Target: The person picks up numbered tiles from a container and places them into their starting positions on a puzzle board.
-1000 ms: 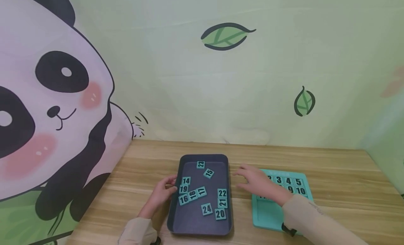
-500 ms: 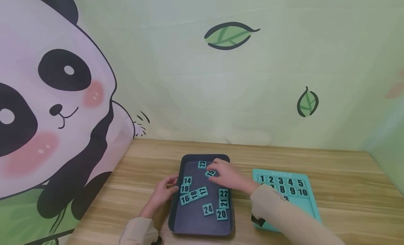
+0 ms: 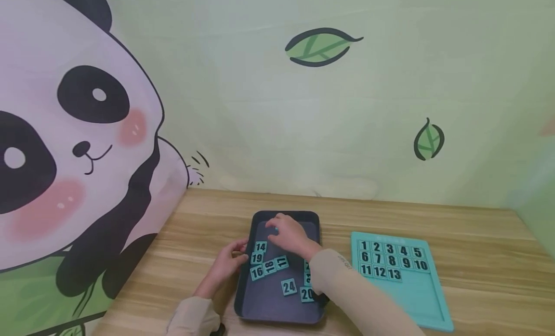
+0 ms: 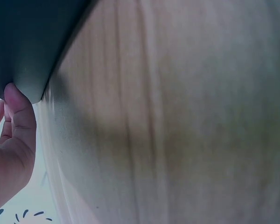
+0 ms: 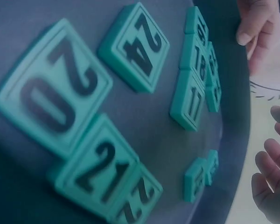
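A dark tray point(image 3: 264, 308) with several teal number tiles lies on the table. My left hand point(image 3: 225, 264) rests at its left side, with thumb point(image 4: 19, 100) against the outer wall. Over the far part of the tray is my right hand point(image 3: 289, 235), fingers apart and nothing gripped. Beneath its fingers a bit of teal tile shows in the head view; two small far tiles point(image 5: 194, 179) lie near that hand in the right wrist view. Tile 14 point(image 3: 260, 246), tile 17 point(image 3: 282, 262) and tile 24 point(image 3: 288, 287) lie nearer. The right sleeve partly covers tiles 21 and 22.
Right of the tray lies a teal number board point(image 3: 418, 297), its upper rows holding tiles 1 to 13 in order. The wooden table point(image 3: 481, 259) ends at a wall covering point(image 3: 243, 109) printed with a panda and leaves.
My right hand has moved left from above the board, past tile 15, to the tray's far end. The board's numbers are uncovered now. My left hand stays at the tray's side.
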Demonstrator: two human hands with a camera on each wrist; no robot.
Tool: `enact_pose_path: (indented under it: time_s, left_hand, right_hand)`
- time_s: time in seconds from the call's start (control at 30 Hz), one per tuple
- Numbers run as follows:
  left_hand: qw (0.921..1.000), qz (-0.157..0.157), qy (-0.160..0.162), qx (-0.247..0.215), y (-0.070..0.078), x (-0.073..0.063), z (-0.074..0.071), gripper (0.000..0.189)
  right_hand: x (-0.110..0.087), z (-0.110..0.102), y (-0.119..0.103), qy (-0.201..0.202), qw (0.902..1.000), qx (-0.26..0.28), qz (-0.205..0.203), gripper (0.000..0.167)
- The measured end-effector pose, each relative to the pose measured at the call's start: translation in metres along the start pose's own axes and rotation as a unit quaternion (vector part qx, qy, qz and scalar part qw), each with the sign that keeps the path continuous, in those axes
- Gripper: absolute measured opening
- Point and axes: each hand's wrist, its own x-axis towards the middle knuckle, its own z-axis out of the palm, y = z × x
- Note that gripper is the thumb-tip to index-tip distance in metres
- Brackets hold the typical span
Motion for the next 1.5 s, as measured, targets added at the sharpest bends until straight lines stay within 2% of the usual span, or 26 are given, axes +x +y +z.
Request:
enact_pose_path:
  time_s: [0.17,0.4,0.53,0.67,0.9,1.17,1.33,1.5]
  left_hand:
    - [0.9999,0.003,-0.004,-0.01,-0.003,0.002,0.0,0.042]
    - [0.9999,-0.005,-0.003,-0.012,-0.003,0.002,0.0,0.042]
    - [1.0,-0.006,-0.002,-0.007,-0.002,0.0,-0.001,0.041]
    - [0.9999,-0.005,-0.001,-0.012,-0.003,0.0,-0.001,0.041]
    - [0.9999,-0.001,0.001,-0.016,-0.001,-0.001,0.0,0.041]
    - [0.9999,0.006,0.003,-0.011,0.0,-0.001,0.001,0.041]
    - [1.0,0.006,0.002,-0.007,-0.001,0.0,0.001,0.041]
    - [1.0,0.003,0.006,-0.005,-0.002,-0.001,0.001,0.041]
  right_hand:
    - [0.005,0.014,-0.002,-0.004,0.9997,-0.022,0.009,0.027]
    - [0.005,0.03,-0.002,-0.089,0.9942,-0.06,0.009,0.033]
    - [0.004,0.037,-0.002,-0.112,0.9883,-0.102,0.007,0.034]
    - [0.002,0.04,0.002,-0.098,0.9886,-0.113,0.014,0.033]
    - [0.001,0.04,0.009,-0.033,0.9927,-0.106,0.046,0.024]
    - [-0.001,0.045,0.01,0.014,0.9901,-0.127,0.058,0.02]
    - [-0.001,0.048,0.011,0.03,0.9889,-0.133,0.061,0.015]
    - [0.0,0.046,0.008,0.026,0.9908,-0.115,0.067,0.017]
